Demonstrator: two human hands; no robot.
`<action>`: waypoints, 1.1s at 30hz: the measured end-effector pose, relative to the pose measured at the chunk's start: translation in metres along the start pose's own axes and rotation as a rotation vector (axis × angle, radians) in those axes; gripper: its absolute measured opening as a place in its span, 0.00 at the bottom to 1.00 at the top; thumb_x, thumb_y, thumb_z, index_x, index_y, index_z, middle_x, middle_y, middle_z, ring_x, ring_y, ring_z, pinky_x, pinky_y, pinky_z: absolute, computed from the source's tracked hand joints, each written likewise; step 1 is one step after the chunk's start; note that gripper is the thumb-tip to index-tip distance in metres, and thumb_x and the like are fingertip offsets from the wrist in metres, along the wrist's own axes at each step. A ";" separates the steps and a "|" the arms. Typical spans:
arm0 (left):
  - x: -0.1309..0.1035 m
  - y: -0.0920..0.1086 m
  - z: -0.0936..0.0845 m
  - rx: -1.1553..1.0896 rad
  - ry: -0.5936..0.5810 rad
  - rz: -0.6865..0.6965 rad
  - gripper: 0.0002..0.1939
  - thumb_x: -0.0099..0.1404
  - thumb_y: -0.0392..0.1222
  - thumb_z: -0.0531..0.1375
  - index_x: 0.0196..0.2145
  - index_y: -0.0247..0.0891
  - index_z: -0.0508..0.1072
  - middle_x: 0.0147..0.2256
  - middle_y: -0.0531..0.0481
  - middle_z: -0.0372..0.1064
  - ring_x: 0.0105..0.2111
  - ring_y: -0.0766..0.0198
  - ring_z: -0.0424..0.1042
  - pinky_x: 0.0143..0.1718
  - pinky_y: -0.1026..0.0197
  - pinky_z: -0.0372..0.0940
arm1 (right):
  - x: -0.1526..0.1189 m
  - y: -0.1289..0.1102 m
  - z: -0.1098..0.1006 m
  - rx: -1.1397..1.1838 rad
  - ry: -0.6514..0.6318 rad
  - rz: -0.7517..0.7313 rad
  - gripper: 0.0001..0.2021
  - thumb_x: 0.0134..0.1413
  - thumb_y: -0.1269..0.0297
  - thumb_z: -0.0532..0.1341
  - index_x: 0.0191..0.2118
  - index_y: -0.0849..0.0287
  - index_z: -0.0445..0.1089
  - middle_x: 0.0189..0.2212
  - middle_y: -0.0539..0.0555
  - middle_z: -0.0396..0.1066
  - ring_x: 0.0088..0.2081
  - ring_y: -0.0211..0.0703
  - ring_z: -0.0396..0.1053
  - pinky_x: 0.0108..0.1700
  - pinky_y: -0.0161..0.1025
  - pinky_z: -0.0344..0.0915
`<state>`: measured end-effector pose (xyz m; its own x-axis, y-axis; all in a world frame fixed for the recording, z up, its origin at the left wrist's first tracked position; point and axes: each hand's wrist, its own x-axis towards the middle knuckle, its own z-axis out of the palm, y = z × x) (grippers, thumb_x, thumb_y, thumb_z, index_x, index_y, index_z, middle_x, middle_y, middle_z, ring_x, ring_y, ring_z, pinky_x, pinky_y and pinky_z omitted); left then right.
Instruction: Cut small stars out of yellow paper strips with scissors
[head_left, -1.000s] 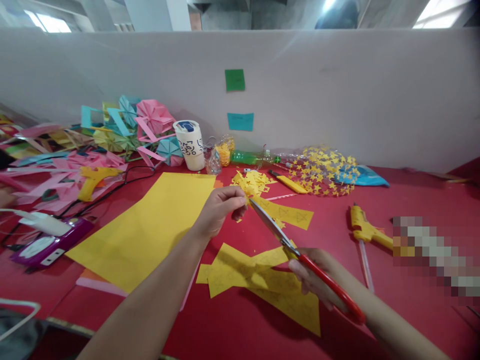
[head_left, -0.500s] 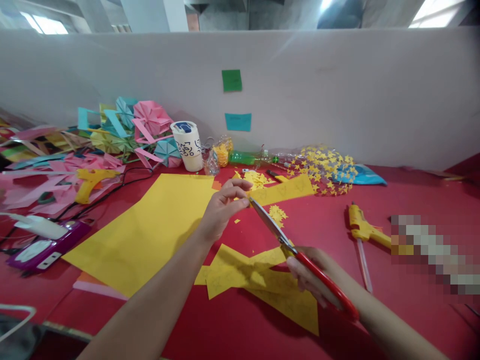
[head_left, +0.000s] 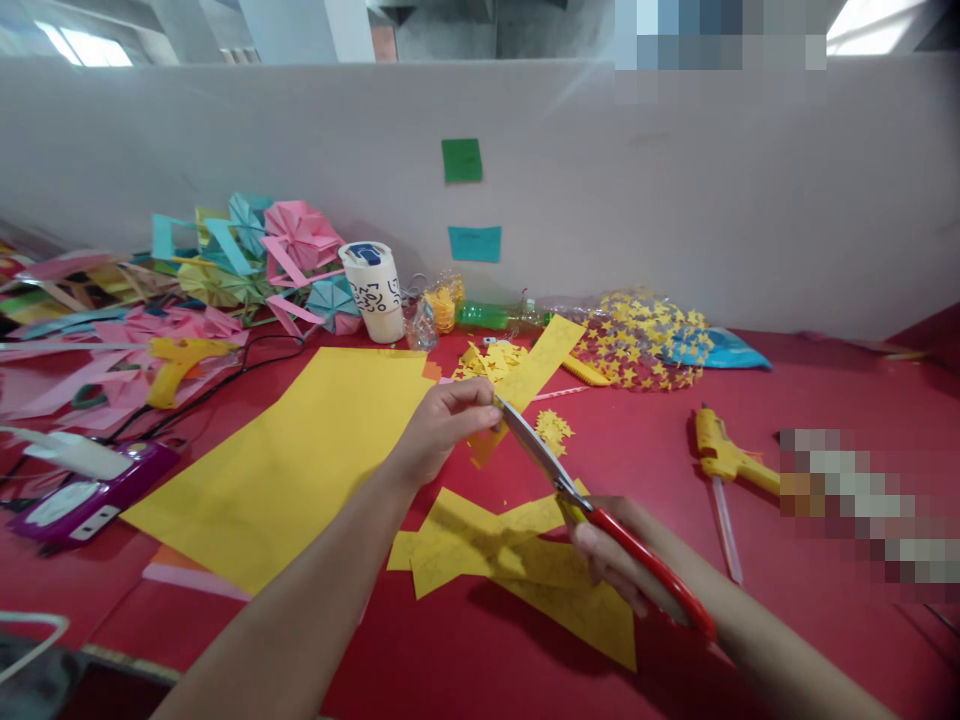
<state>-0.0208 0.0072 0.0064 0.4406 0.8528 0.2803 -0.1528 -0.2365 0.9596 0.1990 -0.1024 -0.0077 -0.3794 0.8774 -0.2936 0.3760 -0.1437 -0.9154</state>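
My left hand [head_left: 442,425] pinches a strip of yellow paper [head_left: 546,362], which slants up and away to the right. Around the red handles of a pair of scissors [head_left: 551,462] my right hand [head_left: 611,550] is closed. The blade tips meet the paper right by my left fingertips. Below the hands lie several yellow paper pieces [head_left: 465,545] with faint pencil marks, overlapping on the red table [head_left: 420,660]. Small cut yellow stars [head_left: 553,430] sit in a pile just beyond the blades, and more yellow stars [head_left: 487,360] are heaped behind my left hand.
A large yellow sheet [head_left: 322,440] covers the left middle. A yellow glue gun [head_left: 716,450] lies at right, another glue gun [head_left: 176,370] at left beside a purple power strip [head_left: 90,495]. A white cup [head_left: 373,295] and star-filled clear plastic [head_left: 652,340] stand along the back partition.
The yellow strip has turned in my left hand, its far end swinging up and left, and a yellow cutter behind it now shows. The scissors have barely moved.
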 end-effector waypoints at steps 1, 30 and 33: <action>0.000 0.001 -0.001 0.003 -0.008 -0.004 0.12 0.58 0.38 0.61 0.19 0.37 0.65 0.22 0.55 0.59 0.27 0.67 0.60 0.34 0.62 0.56 | 0.000 -0.001 0.000 -0.006 -0.002 -0.004 0.28 0.53 0.35 0.52 0.26 0.60 0.58 0.19 0.46 0.59 0.13 0.26 0.52 0.13 0.26 0.48; 0.000 0.004 0.000 -0.044 -0.044 -0.089 0.10 0.54 0.39 0.62 0.19 0.36 0.68 0.24 0.53 0.62 0.29 0.66 0.61 0.36 0.61 0.56 | 0.008 0.008 0.007 0.061 0.048 0.029 0.26 0.49 0.39 0.58 0.21 0.56 0.52 0.15 0.43 0.52 0.16 0.30 0.54 0.17 0.28 0.54; 0.001 0.002 0.000 -0.047 -0.041 -0.093 0.10 0.54 0.40 0.61 0.19 0.36 0.68 0.24 0.53 0.62 0.28 0.66 0.60 0.36 0.61 0.56 | 0.006 0.004 0.008 0.059 0.065 0.036 0.25 0.51 0.42 0.59 0.20 0.56 0.51 0.15 0.42 0.49 0.16 0.30 0.54 0.18 0.29 0.57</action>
<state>-0.0211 0.0073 0.0089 0.4902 0.8502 0.1923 -0.1503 -0.1348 0.9794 0.1914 -0.1011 -0.0149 -0.3103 0.8988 -0.3096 0.3376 -0.2003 -0.9197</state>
